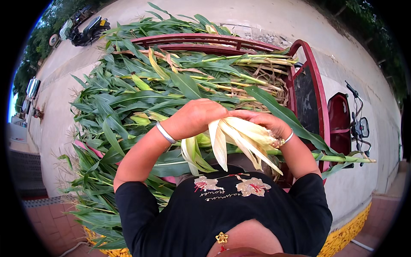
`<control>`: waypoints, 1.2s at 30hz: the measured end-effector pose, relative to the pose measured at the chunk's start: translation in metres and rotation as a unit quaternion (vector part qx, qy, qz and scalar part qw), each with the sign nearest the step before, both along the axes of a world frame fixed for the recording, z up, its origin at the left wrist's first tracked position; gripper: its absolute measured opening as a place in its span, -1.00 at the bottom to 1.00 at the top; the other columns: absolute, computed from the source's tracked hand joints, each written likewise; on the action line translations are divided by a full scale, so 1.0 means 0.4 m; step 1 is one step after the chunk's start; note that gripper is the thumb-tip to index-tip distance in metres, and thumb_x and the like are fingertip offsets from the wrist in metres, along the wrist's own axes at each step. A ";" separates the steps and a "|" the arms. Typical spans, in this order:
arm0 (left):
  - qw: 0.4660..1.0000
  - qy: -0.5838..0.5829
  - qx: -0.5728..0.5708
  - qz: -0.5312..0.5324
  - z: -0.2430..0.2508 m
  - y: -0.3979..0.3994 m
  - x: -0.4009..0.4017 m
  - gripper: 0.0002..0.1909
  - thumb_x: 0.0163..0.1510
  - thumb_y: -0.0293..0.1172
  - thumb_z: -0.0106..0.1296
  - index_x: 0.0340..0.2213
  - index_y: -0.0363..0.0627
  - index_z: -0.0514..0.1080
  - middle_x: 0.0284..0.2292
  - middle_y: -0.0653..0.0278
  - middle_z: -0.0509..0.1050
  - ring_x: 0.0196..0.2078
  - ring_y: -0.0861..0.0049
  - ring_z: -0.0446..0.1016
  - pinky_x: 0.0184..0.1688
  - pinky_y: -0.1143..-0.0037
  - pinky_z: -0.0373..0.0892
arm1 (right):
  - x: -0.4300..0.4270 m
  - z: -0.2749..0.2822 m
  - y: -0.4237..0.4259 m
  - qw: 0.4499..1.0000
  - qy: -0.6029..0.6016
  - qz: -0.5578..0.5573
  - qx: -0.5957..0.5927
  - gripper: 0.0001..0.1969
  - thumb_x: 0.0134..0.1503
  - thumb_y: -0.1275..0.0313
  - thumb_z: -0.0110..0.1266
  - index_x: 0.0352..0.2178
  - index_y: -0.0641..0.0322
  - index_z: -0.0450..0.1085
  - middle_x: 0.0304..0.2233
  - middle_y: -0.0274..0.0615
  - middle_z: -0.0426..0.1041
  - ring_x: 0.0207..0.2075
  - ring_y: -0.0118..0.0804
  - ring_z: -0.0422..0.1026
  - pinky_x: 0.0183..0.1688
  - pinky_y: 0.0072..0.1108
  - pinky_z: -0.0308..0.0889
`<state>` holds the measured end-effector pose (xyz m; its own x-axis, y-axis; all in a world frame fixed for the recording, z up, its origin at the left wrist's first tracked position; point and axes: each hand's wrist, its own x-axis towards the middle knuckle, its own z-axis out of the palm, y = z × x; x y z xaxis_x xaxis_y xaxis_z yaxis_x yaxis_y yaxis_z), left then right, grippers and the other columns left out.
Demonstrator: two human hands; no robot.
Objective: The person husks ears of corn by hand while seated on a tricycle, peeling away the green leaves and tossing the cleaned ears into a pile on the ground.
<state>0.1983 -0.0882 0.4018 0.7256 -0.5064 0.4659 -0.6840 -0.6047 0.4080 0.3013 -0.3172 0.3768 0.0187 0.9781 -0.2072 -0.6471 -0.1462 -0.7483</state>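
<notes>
Both of my hands are on an ear of corn (247,128) in front of my chest. Its pale husk leaves are peeled apart and hang down, while the kernels are hidden. My left hand (200,117) curls over the husk at one end. Partly hidden behind the ear, my right hand (268,121) grips it from the far side, near the brown, frayed end. Below the ear, a green corn stalk (337,158) runs out to the right. A loosened green husk (194,154) hangs under my left wrist. Leafy cut corn stalks (128,102) spread beyond my hands.
The stalks lie on a red cargo tricycle, with a side rail (205,38) at the far side and a front frame (316,80) at right. Its seat (339,125) and handlebars (359,125) are beyond. A scooter (88,32) stands far left. Yellow corn ears (348,229) lie behind me.
</notes>
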 end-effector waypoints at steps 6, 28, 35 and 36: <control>0.996 0.044 -0.072 0.015 -0.025 -0.005 0.010 -0.81 -0.15 -0.51 0.07 -0.41 -0.15 0.36 -0.48 0.19 0.42 -0.39 0.24 0.41 -0.37 0.38 0.33 | 0.041 -0.013 0.006 0.983 -0.163 0.076 0.038 -0.28 0.02 0.29 -0.05 0.17 0.34 -0.09 0.13 -0.14 0.09 0.11 -0.39 0.12 0.14 -0.57 0.00; 0.832 0.366 -0.393 0.142 -0.140 0.049 0.034 -0.30 -0.26 -0.35 0.29 -0.08 -0.27 0.20 -0.17 0.23 0.37 -0.14 0.56 0.34 -0.05 0.54 0.27 | -0.002 -0.181 0.001 0.992 -0.120 0.002 -0.024 -0.21 -0.01 0.34 0.14 0.16 0.37 -0.11 0.11 -0.15 0.10 0.06 -0.43 0.14 0.07 -0.61 0.09; 0.932 0.339 -0.079 0.104 -0.137 0.040 0.016 -0.55 -0.18 -0.36 0.24 -0.25 -0.21 0.30 -0.35 0.17 0.40 -0.26 0.34 0.41 -0.17 0.49 0.31 | 0.020 -0.154 -0.030 0.972 -0.202 0.030 -0.115 -0.29 -0.02 0.36 0.15 0.11 0.38 0.02 0.08 -0.20 0.16 0.05 -0.42 0.16 0.10 -0.57 0.06; 0.949 0.278 -0.099 0.111 -0.152 0.038 0.015 -0.63 -0.09 -0.36 0.16 -0.25 -0.22 0.31 -0.40 0.22 0.44 -0.32 0.37 0.44 -0.21 0.49 0.33 | 0.015 -0.147 -0.033 0.974 -0.188 0.022 -0.124 -0.30 -0.02 0.36 0.15 0.11 0.36 0.03 0.07 -0.19 0.16 0.05 -0.42 0.16 0.10 -0.57 0.06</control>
